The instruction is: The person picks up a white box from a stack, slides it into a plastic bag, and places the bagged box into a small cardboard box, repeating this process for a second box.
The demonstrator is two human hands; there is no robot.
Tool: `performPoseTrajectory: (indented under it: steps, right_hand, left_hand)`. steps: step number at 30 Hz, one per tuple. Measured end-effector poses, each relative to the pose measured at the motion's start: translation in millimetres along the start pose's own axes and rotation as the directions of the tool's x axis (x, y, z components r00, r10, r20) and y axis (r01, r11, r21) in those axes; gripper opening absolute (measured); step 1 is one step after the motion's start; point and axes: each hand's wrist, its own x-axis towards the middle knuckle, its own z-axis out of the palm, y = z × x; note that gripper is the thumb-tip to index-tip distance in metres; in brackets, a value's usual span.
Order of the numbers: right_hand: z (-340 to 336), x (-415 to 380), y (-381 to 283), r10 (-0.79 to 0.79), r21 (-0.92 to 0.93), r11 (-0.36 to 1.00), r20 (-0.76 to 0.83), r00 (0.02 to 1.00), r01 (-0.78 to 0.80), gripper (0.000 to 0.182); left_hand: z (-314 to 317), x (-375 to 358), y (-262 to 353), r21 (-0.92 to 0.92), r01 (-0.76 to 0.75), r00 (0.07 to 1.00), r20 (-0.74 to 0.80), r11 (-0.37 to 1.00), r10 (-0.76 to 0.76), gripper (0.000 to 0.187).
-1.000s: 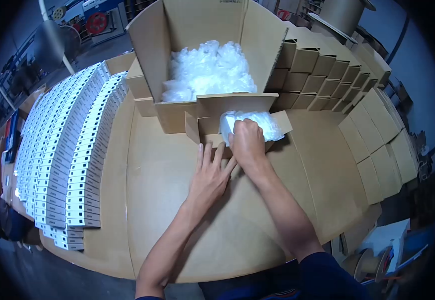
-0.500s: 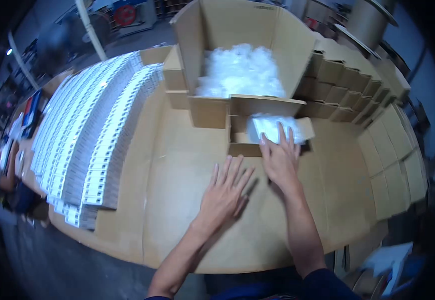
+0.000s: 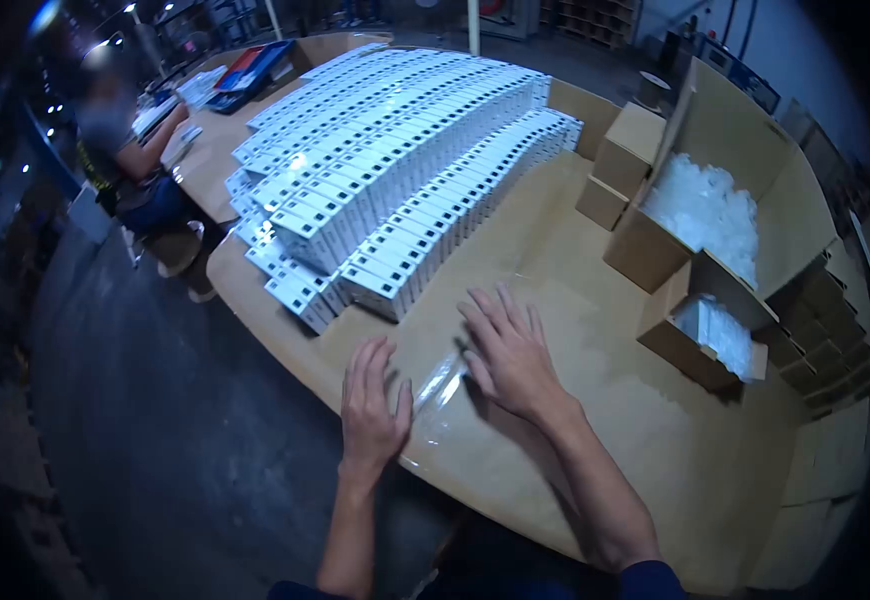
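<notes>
My left hand (image 3: 373, 405) hovers by the table's front edge with its fingers outstretched and nothing in it. Farther right, my right hand (image 3: 510, 355) is above the cardboard-covered tabletop (image 3: 595, 440), fingers spread and holding nothing. Just beyond both hands stand long rows of small white boxes (image 3: 395, 215), packed side by side and stacked, with dark square marks on their ends. To the right sits an open small carton (image 3: 685, 340) with a clear plastic-wrapped bundle (image 3: 717, 335) inside.
A large open carton (image 3: 645, 240) holds a heap of clear plastic pieces (image 3: 705, 210). Closed brown boxes (image 3: 627, 150) stand beside it, and more cartons (image 3: 820, 340) are stacked along the right edge. A person (image 3: 125, 150) sits at the far left near blue and red trays (image 3: 250, 75).
My view has turned left. My right hand has left the plastic-wrapped bundle in the small carton, and both hands are now close to the rows of white boxes.
</notes>
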Motion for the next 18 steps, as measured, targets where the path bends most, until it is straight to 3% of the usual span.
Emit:
performPoseTrajectory:
  steps: [3, 8, 11, 12, 18]
  right_hand:
    - [25, 40, -12, -0.071, -0.052, 0.996, 0.024, 0.997, 0.072, 0.064]
    - [35, 73, -23, -0.123, -0.148, 0.981, 0.046, 0.991, 0.128, 0.062]
    - [42, 77, -19, -0.107, -0.143, 0.983, 0.070, 0.992, 0.116, 0.060]
    - [41, 77, -20, -0.102, -0.139, 0.984, 0.069, 0.992, 0.110, 0.060]
    - [42, 73, -26, -0.082, -0.084, 0.993, 0.072, 0.994, 0.088, 0.059]
  left_hand:
    - [-7, 33, -18, 0.086, -0.074, 0.996, -0.052, 0.994, 0.079, 0.058]
    - [0, 58, -38, 0.156, -0.142, 0.990, 0.043, 0.977, 0.137, 0.063]
    - [2, 58, -46, 0.197, -0.158, 0.986, -0.017, 0.968, 0.165, 0.065]
    - [3, 58, -49, 0.216, -0.171, 0.978, -0.079, 0.961, 0.192, 0.057]
    - [-6, 48, -52, 0.263, -0.176, 0.976, -0.076, 0.949, 0.202, 0.039]
